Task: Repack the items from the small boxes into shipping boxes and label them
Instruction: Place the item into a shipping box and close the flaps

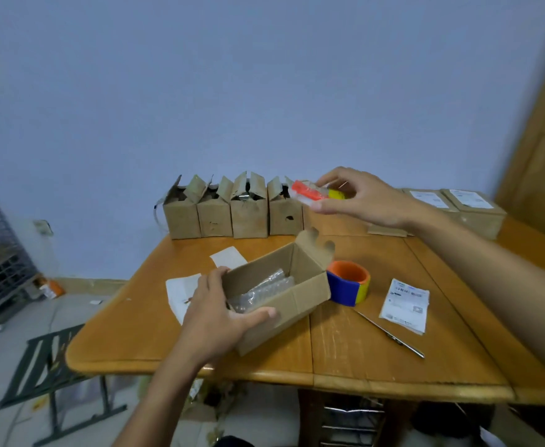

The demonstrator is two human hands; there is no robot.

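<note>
Seen from the head camera, the step in hand looks like the transfer. The right grip (361, 201) pinches a red-and-yellow item (309, 191) in clear wrap, holding it in the air just over the end of the row of small boxes (232, 214). The left grip (219, 308) clasps the near end of the open shipping box (297, 301), steadying it on the table (361, 356). Bubble wrap (261, 288) lies inside, just beyond its fingers. Next, I judge, the item must travel back toward the left grip and down onto the wrap. The tape roll (348, 285) and label (405, 304), nearer than the right grip, wait for sealing.
</note>
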